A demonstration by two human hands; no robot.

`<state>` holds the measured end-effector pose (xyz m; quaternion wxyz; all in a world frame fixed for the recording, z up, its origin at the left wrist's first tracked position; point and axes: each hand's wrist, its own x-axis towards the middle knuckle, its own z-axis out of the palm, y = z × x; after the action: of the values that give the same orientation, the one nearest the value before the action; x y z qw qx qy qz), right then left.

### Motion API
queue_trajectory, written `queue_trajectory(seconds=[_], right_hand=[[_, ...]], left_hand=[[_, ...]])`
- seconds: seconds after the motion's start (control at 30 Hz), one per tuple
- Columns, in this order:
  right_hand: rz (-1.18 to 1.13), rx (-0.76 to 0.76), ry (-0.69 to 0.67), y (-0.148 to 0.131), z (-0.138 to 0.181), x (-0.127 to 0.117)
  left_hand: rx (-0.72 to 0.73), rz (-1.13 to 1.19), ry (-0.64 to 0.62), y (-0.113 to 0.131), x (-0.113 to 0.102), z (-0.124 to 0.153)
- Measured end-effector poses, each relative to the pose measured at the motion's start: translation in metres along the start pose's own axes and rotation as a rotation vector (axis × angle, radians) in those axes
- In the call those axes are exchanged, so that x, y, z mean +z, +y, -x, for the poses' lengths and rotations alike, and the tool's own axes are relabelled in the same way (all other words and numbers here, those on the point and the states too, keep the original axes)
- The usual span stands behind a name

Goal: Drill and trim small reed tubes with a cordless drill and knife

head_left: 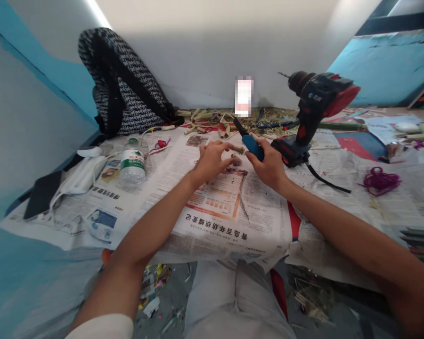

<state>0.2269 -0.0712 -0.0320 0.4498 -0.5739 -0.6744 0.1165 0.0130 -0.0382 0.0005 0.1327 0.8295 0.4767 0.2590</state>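
My right hand [266, 165] is closed around a blue-handled tool [253, 147] with a dark, narrow end [239, 126] pointing up and away to the left. Whether that end is a blade cannot be made out. My left hand [215, 161] hovers over the newspaper [212, 226], thumb and forefinger apart. Close to those fingertips are a short pale stalk piece [239, 149] and a small brownish lump [236, 161]; light contact with either is unclear. Just below lies a thin twig-like strand [243, 200], with a purple bit [242, 173] at its upper end.
A cordless drill [311, 110] stands upright right of my right hand, bit pointing left. Purple cord [379, 181] lies farther right. Leftward are a water bottle [132, 162], a white mask [83, 174] and a patterned bag [127, 84]. Cut stalks [205, 123] and a blurred-out upright phone-like rectangle [243, 96] line the back.
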Motion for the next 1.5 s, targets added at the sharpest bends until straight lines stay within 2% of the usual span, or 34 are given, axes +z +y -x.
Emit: queue_trajectory(seconds=[0.1,0.17,0.4,0.6,0.77,0.9,1.0,1.1,1.2,1.37,1.43,1.5], right_hand=[[-0.033,-0.017,0.024,0.003,-0.003,-0.001],[-0.027,-0.015,0.044,0.004,-0.004,-0.002],[-0.033,0.017,0.052,0.005,-0.007,-0.007],[0.013,-0.004,0.095,0.01,-0.016,-0.013],[0.041,0.092,0.137,0.013,-0.023,-0.022],[0.072,0.078,0.145,0.011,-0.022,-0.023],[0.086,0.029,0.126,0.01,-0.019,-0.021],[0.103,0.017,0.099,0.008,-0.017,-0.021],[0.148,0.065,0.051,0.007,-0.015,-0.022],[0.215,0.143,-0.027,0.012,-0.016,-0.022],[0.222,0.147,-0.029,0.014,-0.017,-0.022],[0.215,0.131,-0.02,0.013,-0.018,-0.024]], left_hand=[[-0.022,0.006,0.088,-0.004,-0.006,-0.002],[-0.031,0.017,0.103,-0.009,-0.008,-0.004],[-0.023,-0.092,-0.03,-0.021,0.002,-0.007],[-0.031,-0.113,-0.053,-0.021,0.002,-0.007],[0.071,-0.197,0.095,-0.027,0.002,-0.018],[0.141,-0.252,0.052,-0.029,0.018,-0.037],[0.169,-0.266,-0.015,-0.026,0.028,-0.044],[0.172,-0.279,-0.014,-0.024,0.03,-0.044],[0.133,-0.293,0.026,-0.027,0.03,-0.041],[0.144,-0.368,-0.028,-0.027,0.031,-0.039],[0.109,-0.357,0.014,-0.02,0.028,-0.037],[0.022,-0.276,0.106,-0.011,0.024,-0.034]])
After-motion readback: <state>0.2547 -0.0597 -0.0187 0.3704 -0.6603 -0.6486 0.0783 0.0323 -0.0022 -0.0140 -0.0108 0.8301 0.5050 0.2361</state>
